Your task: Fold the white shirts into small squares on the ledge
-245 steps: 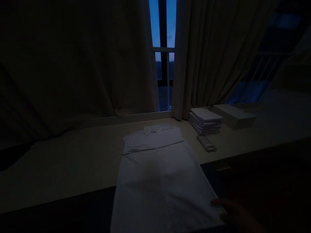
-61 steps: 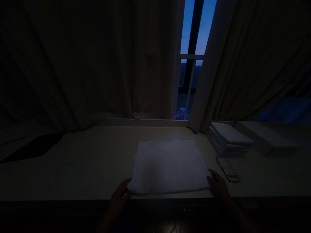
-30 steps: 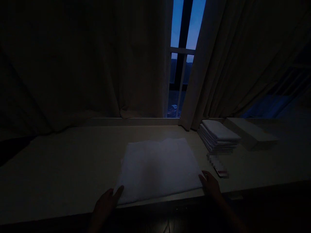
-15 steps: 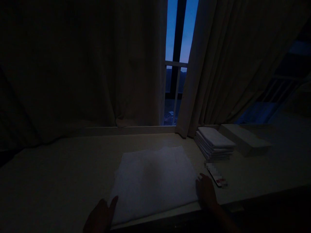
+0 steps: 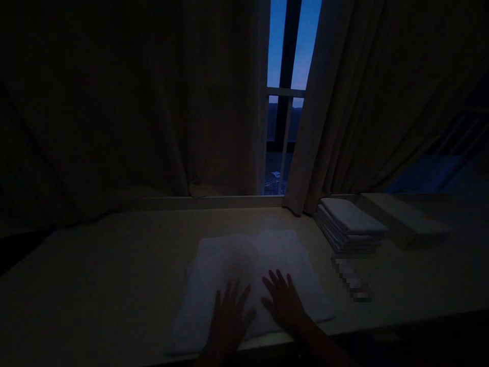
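A white cloth, looking like a towel, lies spread out near the front edge of the pale surface. My left hand rests palm down on its near part, fingers spread. Beside it, my right hand is also over the cloth with the fingers stretched and apart. Neither hand grips anything. The near edge of the cloth is partly hidden by my hands and forearms, and the room is very dim.
Right of the cloth stands a stack of folded white cloths, with a pale box-like block beyond it. A small blurred-out flat item lies in front of the stack. Curtains hang behind, parted at a window.
Both hands have moved from the cloth's left and right near corners inward onto its middle, fingers now spread flat. The whole scene has shifted slightly right in view.
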Motion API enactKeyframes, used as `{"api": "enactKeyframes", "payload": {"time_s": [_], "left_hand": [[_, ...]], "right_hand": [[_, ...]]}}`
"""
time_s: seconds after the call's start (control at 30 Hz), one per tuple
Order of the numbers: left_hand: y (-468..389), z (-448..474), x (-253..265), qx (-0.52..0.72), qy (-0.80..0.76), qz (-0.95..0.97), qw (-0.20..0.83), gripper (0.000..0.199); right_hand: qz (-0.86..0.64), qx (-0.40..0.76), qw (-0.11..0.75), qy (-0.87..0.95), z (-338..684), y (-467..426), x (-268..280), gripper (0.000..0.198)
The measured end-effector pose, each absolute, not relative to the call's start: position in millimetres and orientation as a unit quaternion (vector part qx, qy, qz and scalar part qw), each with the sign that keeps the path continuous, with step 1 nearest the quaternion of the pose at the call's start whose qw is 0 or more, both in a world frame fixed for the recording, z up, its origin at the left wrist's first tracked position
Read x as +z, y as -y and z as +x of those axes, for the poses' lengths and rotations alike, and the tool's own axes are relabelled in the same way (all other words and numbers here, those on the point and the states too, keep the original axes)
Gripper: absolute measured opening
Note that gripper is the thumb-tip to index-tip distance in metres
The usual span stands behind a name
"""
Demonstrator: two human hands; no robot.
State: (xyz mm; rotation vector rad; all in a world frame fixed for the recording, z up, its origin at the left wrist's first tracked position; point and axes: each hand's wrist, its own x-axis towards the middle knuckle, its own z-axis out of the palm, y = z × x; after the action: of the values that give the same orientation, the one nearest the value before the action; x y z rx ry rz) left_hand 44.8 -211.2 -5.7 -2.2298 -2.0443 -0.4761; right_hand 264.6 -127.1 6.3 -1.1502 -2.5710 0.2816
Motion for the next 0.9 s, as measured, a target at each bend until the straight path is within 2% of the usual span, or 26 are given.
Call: {"api": "enactKeyframes", "payload": {"time_s": [0.17, 0.43, 0.57, 0.63, 0.77, 0.9], "left_hand": [[217, 21, 6, -0.150, 0.714, -0.683, 0.035, 0.060], [236, -17, 9, -0.135, 0.785, -0.602, 0.051, 0.065], [236, -10, 12, -0.119, 0.800, -0.583, 0.076, 0.063], [237, -8, 15, -0.114, 0.804, -0.578, 0.088, 0.062], [238, -11, 18, -0.112, 0.794, -0.592, 0.084, 0.061], [238, -15, 15, -0.133, 0.783, -0.603, 0.074, 0.059]], "right_hand": [[-0.412, 0.100, 0.142, 0.894, 278, 113, 13, 0.059], [-0.488, 0.048, 0.133, 0.861, 328, 91, 10, 0.052], [-0.528, 0.028, 0.120, 0.841, 292, 113, 23, 0.059], [-0.490, 0.041, 0.129, 0.861, 252, 141, 28, 0.064], [-0.325, 0.087, 0.160, 0.928, 173, 197, 27, 0.064], [-0.339, 0.092, 0.182, 0.918, 166, 208, 16, 0.064]]}}
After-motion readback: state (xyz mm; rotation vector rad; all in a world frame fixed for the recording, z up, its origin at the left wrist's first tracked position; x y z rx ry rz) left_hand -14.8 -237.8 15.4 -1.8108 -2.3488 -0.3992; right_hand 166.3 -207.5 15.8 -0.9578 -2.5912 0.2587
